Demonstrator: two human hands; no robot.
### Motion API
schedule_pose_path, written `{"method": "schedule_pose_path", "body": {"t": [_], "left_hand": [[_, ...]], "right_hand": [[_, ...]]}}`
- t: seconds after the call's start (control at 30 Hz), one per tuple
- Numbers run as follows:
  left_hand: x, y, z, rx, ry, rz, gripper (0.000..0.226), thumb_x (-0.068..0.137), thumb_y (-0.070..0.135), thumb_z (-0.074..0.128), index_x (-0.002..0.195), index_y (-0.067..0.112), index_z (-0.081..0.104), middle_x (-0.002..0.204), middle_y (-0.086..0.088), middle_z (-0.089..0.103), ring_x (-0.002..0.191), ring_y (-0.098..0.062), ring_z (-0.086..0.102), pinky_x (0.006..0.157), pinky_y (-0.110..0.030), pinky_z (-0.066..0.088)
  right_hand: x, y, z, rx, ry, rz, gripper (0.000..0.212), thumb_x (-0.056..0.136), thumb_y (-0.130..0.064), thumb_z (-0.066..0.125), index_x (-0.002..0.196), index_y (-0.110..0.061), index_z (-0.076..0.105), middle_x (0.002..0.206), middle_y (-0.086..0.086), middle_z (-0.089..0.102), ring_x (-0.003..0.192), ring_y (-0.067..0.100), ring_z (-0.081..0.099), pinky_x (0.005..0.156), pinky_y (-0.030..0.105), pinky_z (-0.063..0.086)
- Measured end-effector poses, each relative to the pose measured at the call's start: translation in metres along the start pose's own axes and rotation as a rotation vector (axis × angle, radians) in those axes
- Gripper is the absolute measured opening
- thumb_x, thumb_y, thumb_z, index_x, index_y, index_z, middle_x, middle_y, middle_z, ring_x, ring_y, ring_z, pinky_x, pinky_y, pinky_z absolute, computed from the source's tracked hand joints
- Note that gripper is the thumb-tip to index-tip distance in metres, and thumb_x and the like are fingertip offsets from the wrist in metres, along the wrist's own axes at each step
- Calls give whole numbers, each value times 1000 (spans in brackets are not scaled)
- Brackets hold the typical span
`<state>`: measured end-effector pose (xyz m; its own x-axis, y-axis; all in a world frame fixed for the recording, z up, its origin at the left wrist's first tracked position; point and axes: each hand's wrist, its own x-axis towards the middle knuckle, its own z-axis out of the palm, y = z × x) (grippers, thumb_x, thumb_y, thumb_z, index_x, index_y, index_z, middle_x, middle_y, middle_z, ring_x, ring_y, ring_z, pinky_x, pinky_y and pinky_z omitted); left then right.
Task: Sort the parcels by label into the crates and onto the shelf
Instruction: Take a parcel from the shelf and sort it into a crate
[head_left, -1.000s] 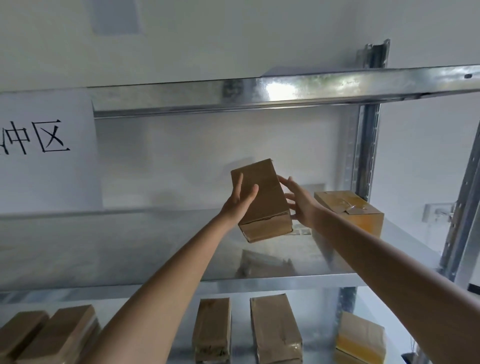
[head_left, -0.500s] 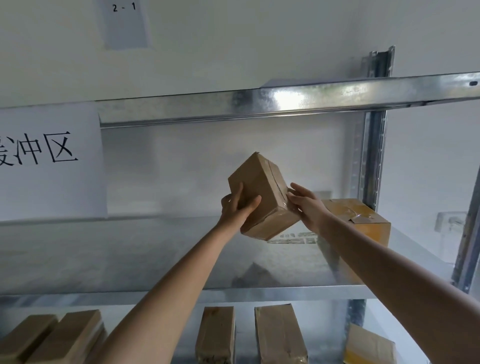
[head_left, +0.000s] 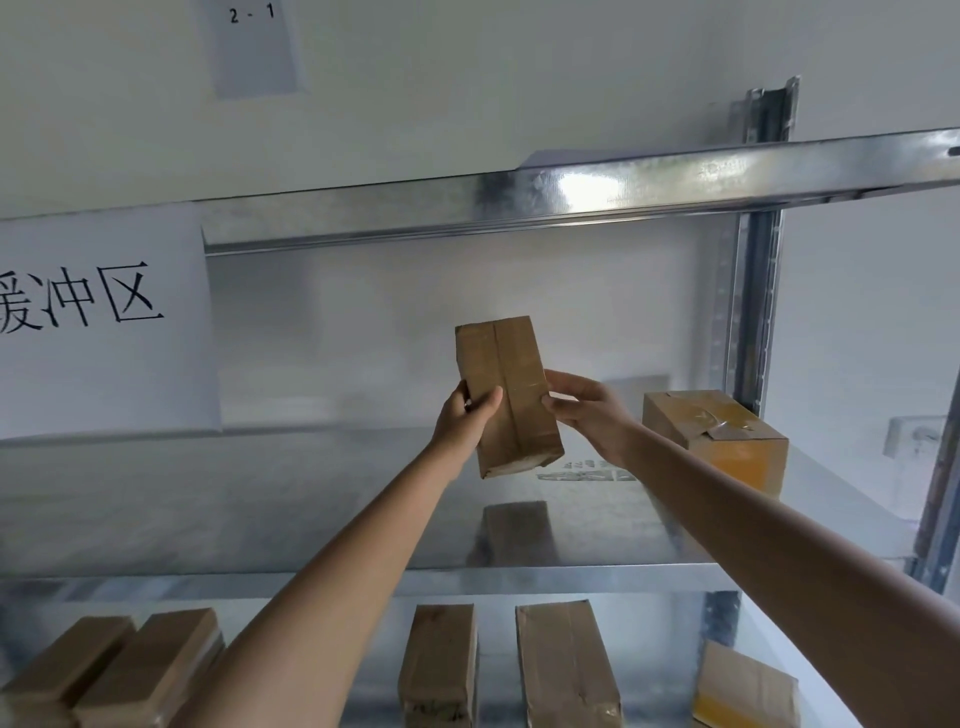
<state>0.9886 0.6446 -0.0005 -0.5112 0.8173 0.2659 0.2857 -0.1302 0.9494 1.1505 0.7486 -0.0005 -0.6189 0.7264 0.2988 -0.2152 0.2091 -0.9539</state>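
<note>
While both hands' fingers (head_left: 569, 382) clasp a taped parcel (head_left: 506, 395) above the shelf (head_left: 311, 499), another box (head_left: 714, 439) sits there.

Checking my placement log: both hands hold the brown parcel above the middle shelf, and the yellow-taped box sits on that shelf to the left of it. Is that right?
Not quite. The head view shows the left hand and right hand holding the brown parcel above the middle shelf, but the yellow-taped box sits to the right of it, not the left.
</note>
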Motion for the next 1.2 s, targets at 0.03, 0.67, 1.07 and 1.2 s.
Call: {"method": "schedule_pose_path", "body": {"t": [0.03, 0.67, 1.07, 1.2], "left_hand": [[-1, 0, -1, -3, 10, 13, 43, 96, 36, 59, 135, 17, 53, 125, 0, 64, 113, -18, 60, 101, -39, 50], [-12, 4, -9, 34, 88, 143, 70, 99, 39, 53, 154, 34, 11, 155, 2, 31, 138, -19, 37, 106, -34, 37], [-1, 1, -16, 267, 125, 44, 83, 89, 63, 53, 156, 35, 13, 148, -3, 21, 138, -23, 31, 111, -41, 35], [4, 1, -23, 187, 102, -2, 84, 75, 74, 61, 141, 25, 44, 133, -4, 49, 122, -23, 52, 105, -42, 47]], "right_hand": [[-1, -1, 2, 1, -9, 4, 41, 90, 2, 64, 127, -17, 63, 134, 12, 61, 120, 21, 60, 105, 33, 46], [1, 12, 3, -44, -187, 322, 108, 52, -76, 78, 138, -21, 42, 134, 8, 54, 119, 30, 57, 98, 43, 52], [-10, 16, 12, 79, -81, 225, 32, 100, -29, 50, 129, -16, 55, 122, 7, 63, 114, 25, 59, 90, 37, 49], [-7, 20, 8, 103, -26, 187, 35, 102, -17, 49, 137, -12, 53, 127, 12, 63, 111, 24, 62, 84, 33, 54]]}}
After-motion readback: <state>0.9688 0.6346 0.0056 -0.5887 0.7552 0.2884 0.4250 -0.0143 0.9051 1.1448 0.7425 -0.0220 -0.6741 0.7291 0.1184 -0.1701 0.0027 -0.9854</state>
